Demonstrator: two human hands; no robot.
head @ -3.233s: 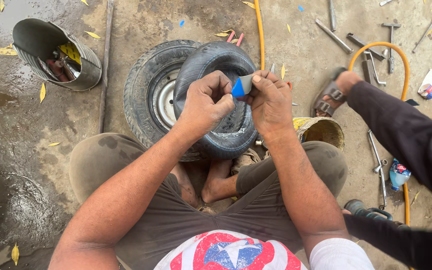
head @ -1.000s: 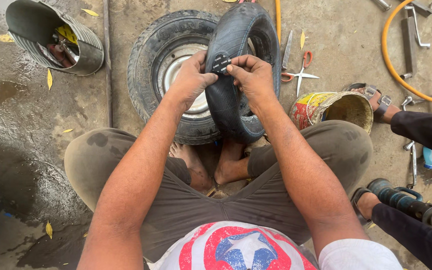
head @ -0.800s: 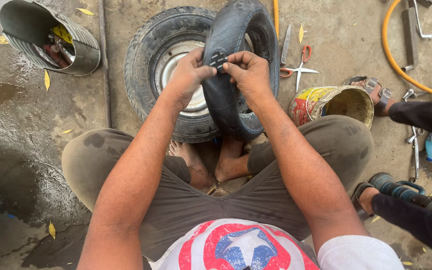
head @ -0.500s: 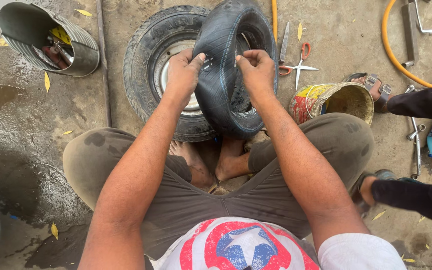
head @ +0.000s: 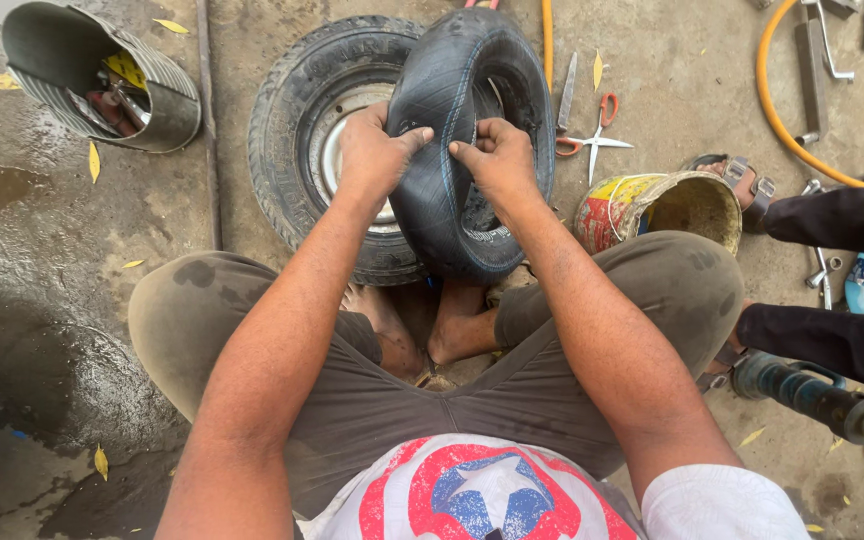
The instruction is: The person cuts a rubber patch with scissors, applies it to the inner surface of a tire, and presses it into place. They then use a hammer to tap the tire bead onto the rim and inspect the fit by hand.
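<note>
Head view shows both hands gripping a black rubber inner tube held upright over the person's bare feet. The left hand is closed on the tube's left flank, thumb pressed toward the ridge; the right hand is closed on its right flank, thumb tip just beside the other. Judging by the paired thumbs, the step in hand looks like pressing or feeling one spot on the tread face, which calls for firm, even thumb pressure. The tube looks matte, limp and creased, with a fine seam down its middle. Behind the hands lies a wheel with tyre; right of the right hand sit scissors and a paint bucket.
</note>
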